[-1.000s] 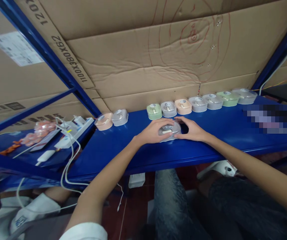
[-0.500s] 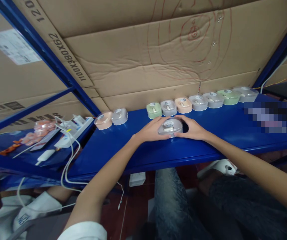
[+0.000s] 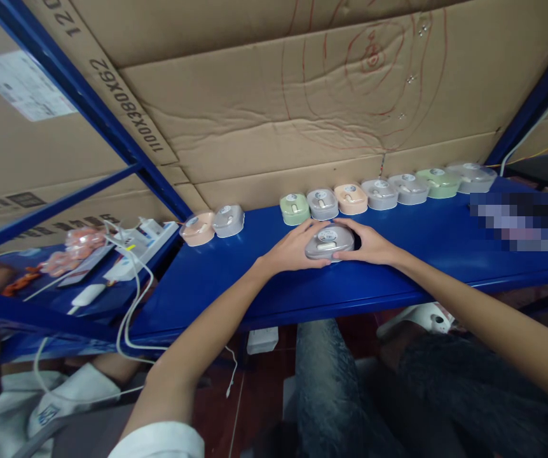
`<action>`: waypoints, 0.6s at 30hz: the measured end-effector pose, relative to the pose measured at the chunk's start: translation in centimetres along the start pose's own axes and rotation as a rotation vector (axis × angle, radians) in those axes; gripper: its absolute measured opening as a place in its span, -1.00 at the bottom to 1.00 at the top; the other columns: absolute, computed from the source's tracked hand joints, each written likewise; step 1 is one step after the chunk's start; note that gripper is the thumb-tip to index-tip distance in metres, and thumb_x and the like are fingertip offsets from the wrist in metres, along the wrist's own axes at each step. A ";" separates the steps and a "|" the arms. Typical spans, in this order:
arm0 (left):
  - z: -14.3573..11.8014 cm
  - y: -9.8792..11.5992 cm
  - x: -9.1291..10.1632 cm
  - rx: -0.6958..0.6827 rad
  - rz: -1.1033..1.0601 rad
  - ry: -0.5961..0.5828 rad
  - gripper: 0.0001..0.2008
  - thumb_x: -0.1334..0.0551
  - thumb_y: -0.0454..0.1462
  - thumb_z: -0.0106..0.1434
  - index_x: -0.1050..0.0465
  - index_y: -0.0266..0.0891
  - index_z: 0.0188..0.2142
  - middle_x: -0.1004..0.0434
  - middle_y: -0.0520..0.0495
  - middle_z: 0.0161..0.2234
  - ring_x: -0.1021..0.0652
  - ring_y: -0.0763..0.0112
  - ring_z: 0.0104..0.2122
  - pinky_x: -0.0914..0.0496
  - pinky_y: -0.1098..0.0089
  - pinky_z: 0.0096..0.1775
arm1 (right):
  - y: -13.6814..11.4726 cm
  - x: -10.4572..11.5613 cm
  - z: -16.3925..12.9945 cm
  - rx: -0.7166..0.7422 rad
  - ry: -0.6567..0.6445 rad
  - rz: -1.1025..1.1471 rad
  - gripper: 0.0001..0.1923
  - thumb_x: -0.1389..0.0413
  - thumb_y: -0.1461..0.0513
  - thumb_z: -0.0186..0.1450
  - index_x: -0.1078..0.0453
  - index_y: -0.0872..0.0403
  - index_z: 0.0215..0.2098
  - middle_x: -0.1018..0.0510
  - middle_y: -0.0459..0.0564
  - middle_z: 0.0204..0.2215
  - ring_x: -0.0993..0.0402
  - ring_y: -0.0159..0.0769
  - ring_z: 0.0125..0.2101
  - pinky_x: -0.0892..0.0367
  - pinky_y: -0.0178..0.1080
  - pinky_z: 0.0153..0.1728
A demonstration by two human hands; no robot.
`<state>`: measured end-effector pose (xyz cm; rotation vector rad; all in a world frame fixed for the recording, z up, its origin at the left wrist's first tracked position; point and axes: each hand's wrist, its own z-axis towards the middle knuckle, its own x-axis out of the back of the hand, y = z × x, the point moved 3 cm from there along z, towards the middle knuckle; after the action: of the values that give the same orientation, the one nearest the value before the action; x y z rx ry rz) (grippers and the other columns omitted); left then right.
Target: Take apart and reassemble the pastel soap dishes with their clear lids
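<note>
Left hand and right hand clasp 1 grey rounded plastic case between them; just beyond, a row of pastel cases lines the blue metal shelf.

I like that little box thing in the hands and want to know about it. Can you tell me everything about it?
The grey case is small and rounded, of cloudy see-through plastic. Its lid bears a round white sticker and a pale oblong piece. It lies flat, lid up, on the blue shelf, in front of a row of similar cases. The left hand cups its left side and the right hand its right.
</note>
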<state>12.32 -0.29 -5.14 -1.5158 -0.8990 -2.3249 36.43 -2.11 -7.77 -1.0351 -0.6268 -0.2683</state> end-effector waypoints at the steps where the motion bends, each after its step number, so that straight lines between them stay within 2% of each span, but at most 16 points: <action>1: 0.0 0.0 0.0 0.001 0.001 -0.004 0.00 -0.51 0.12 0.25 -0.15 0.00 0.54 -0.29 -0.29 0.43 -0.38 -0.19 0.44 -0.32 -0.17 0.43 | -0.1 0.0 0.0 0.005 -0.004 -0.001 0.03 -0.50 -0.17 0.13 -0.34 -0.05 0.45 -0.48 0.16 0.41 -0.43 0.27 0.39 -0.32 0.29 0.42; 9: 0.2 0.0 0.2 0.030 0.001 -0.012 0.06 -0.53 0.15 0.21 -0.11 0.05 0.56 -0.36 -0.26 0.41 -0.42 -0.19 0.41 -0.33 -0.21 0.40 | -0.1 0.1 0.1 -0.032 0.006 0.060 -0.09 -0.49 -0.15 0.14 -0.42 -0.03 0.35 -0.56 0.15 0.33 -0.49 0.23 0.33 -0.33 0.29 0.40; 12: 0.3 0.1 0.3 0.026 0.000 -0.007 0.10 -0.55 0.15 0.17 -0.12 0.00 0.56 -0.35 -0.28 0.44 -0.40 -0.21 0.43 -0.31 -0.21 0.42 | 0.1 0.1 0.1 -0.036 0.021 0.085 -0.13 -0.49 -0.15 0.15 -0.45 -0.06 0.33 -0.59 0.11 0.30 -0.52 0.20 0.30 -0.35 0.28 0.39; 18: 0.3 0.3 0.8 0.010 -0.044 0.040 0.20 -0.58 0.19 0.12 -0.04 0.01 0.58 -0.23 -0.26 0.54 -0.33 -0.23 0.48 -0.25 -0.21 0.45 | 0.5 0.2 0.2 -0.072 0.064 0.156 -0.21 -0.48 -0.16 0.17 -0.51 -0.08 0.27 -0.64 0.09 0.24 -0.58 0.18 0.23 -0.40 0.29 0.36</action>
<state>12.38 -0.25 -4.20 -1.4549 -0.9422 -2.3688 36.75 -1.67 -7.99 -1.1345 -0.4786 -0.1879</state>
